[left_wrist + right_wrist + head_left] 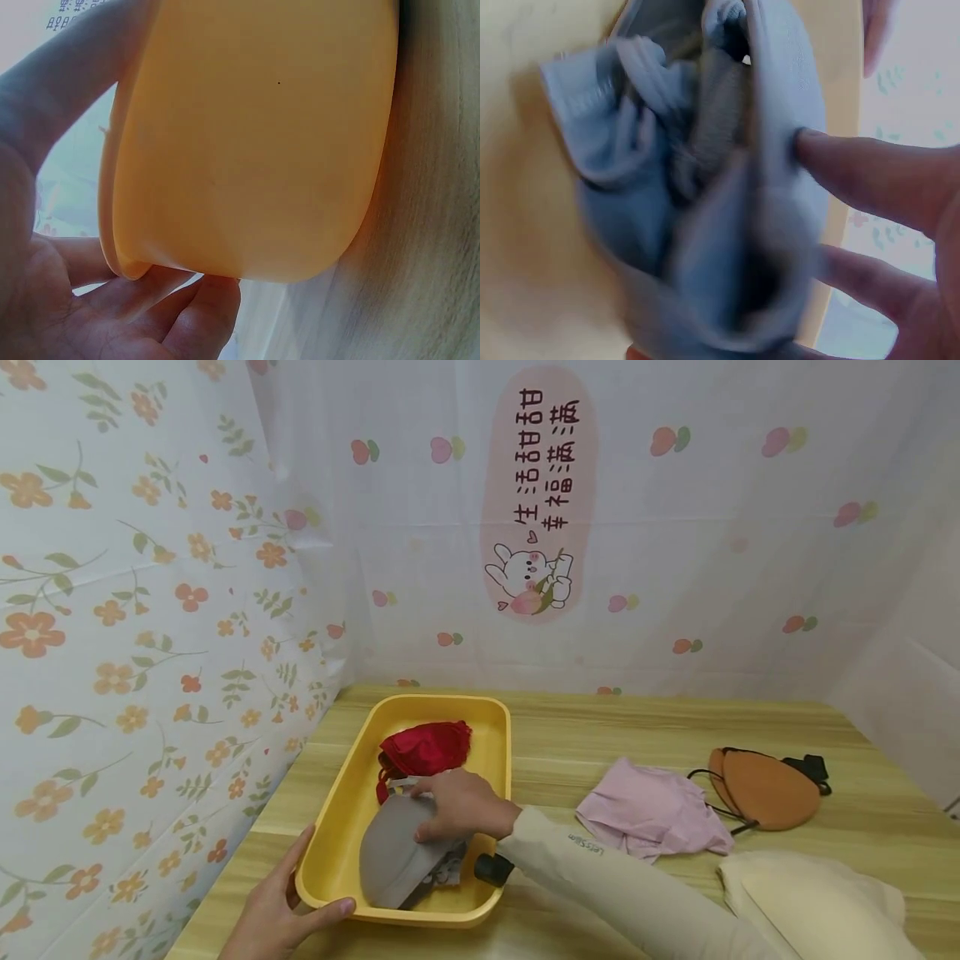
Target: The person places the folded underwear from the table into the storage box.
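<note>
A yellow plastic basin (330, 827) stands on the left part of the table. My left hand (281, 893) grips its near left corner, thumb over the rim and fingers against the outer wall (247, 150). Inside the basin's near half is a grey bra (397, 843) with smooth moulded cups. My right hand (461, 806) reaches in from the right and holds the grey bra, thumb on one cup and fingers at its far edge. The right wrist view shows its folded band (630, 142) bunched between the cups. Behind it a red bra (427, 748) lies in the basin's far end.
Right of the basin lie a crumpled light pink garment (648, 810) and an orange-brown bra (772, 789) with black straps. A pale cream garment (825, 906) lies at the front right, partly behind my sleeve. Printed curtains (420, 527) border the table's left and back.
</note>
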Motion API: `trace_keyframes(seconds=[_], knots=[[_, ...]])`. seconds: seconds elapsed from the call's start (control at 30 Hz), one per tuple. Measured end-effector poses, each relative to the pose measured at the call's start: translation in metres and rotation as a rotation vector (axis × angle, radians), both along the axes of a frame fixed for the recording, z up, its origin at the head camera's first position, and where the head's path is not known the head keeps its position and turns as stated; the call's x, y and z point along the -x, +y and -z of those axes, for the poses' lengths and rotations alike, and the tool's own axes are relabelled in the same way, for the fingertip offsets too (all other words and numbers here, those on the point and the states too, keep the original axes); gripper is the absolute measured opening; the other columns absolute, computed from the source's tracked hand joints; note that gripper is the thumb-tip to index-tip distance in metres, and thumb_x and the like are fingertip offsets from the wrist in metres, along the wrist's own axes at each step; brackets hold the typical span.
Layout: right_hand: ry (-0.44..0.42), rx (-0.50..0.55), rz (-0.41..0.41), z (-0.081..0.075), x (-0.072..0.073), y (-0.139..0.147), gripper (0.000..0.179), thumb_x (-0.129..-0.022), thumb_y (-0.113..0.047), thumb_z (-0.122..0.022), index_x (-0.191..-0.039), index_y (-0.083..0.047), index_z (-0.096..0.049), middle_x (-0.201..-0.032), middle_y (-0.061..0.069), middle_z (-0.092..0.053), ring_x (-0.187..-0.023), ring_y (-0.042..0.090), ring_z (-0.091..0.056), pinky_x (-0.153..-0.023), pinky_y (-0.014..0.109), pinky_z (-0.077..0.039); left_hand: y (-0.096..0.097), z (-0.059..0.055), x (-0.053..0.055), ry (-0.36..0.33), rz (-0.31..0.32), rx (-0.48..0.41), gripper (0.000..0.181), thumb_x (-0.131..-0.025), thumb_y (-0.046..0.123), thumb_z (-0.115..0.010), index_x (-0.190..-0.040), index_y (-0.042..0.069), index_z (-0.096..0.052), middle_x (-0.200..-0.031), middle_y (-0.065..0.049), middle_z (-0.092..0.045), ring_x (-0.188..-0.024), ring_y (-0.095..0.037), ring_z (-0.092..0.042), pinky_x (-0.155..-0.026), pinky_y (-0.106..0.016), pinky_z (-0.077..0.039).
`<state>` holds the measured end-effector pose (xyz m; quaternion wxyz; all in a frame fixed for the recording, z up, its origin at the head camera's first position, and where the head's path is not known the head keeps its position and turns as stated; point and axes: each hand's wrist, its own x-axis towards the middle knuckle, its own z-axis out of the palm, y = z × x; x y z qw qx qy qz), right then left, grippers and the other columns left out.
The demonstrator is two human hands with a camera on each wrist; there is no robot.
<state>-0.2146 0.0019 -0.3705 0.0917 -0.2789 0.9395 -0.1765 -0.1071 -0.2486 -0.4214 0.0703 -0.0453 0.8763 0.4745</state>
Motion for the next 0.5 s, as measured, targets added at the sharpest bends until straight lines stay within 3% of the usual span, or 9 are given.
trace_keyframes(seconds=[0.1, 0.27, 0.4, 0.5], knots=[[0.046, -0.118, 0.0, 0.0, -0.0012, -0.0032, 0.05, -0.081, -0.041, -0.079, -0.128, -0.028, -0.069, -0.119, -0.004, -0.073, -0.099, 0.011, -0.064, -0.063, 0.023, -0.049, 0.0, 0.0004, 0.0005, 0.004, 0.006, 0.006, 0.109, -0.084, 0.028, -0.082, -0.161, 0.001, -0.01, -0.152, -0.032, -0.042, -0.12, -0.027, -0.063, -0.08, -0.012, -0.052], [0.029, -0.211, 0.004, -0.0017, -0.0025, -0.0072, 0.049, -0.083, -0.044, -0.077, -0.129, -0.03, -0.067, -0.123, -0.007, -0.072, -0.098, 0.01, -0.064, -0.059, 0.024, -0.05, 0.0001, 0.0007, 0.0015, -0.003, 0.007, 0.018, 0.111, -0.083, 0.029, -0.082, -0.161, 0.001, -0.009, -0.155, -0.032, -0.038, -0.123, -0.03, -0.062, -0.084, -0.018, -0.055], [0.003, -0.245, 0.008, -0.0038, -0.0028, -0.0083, 0.049, -0.085, -0.046, -0.075, -0.131, -0.032, -0.066, -0.119, -0.007, -0.073, -0.087, 0.009, -0.06, -0.055, 0.024, -0.048, 0.0, 0.0011, 0.0019, -0.005, 0.009, 0.025, 0.111, -0.083, 0.03, -0.082, -0.161, 0.001, -0.009, -0.156, -0.033, -0.036, -0.123, -0.031, -0.061, -0.084, -0.018, -0.055], [-0.01, -0.253, 0.006, -0.0058, -0.0036, -0.0081, 0.05, -0.086, -0.046, -0.075, -0.133, -0.032, -0.066, -0.106, -0.006, -0.075, -0.076, 0.009, -0.055, -0.051, 0.024, -0.046, -0.0001, 0.0016, 0.0017, 0.0, 0.009, 0.027, 0.111, -0.083, 0.029, -0.083, -0.161, 0.001, -0.009, -0.154, -0.034, -0.038, -0.12, -0.029, -0.063, -0.08, -0.014, -0.053]])
